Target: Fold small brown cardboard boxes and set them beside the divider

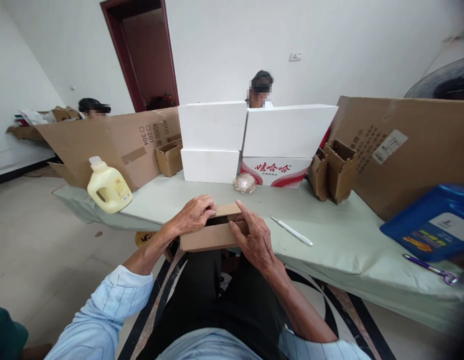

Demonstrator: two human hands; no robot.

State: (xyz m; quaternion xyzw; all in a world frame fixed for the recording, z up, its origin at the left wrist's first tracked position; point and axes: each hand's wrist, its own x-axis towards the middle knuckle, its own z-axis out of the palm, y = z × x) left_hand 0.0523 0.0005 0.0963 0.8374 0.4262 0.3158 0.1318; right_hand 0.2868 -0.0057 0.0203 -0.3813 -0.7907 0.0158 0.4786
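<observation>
A small brown cardboard box (209, 239) is held at the table's front edge, above my lap, with a dark gap along its top. My left hand (194, 215) has its fingers curled on the far left part of the box's top edge. At the right end, my right hand (255, 237) grips the box between thumb and fingers. The inside of the box is mostly hidden. To the right of my right hand lies a slim white-handled knife or pen-like tool (292, 231). A roll of clear tape (245, 183) lies beyond the box.
White boxes (213, 127) stand at the back of the green-covered table (352, 240), between large cardboard sheets (138, 145). A yellow jug (109, 186) is left; a blue jug (430, 222) and purple peeler-like tool (429, 267) are right. Two people sit behind. Small open cartons (340, 172) stand right.
</observation>
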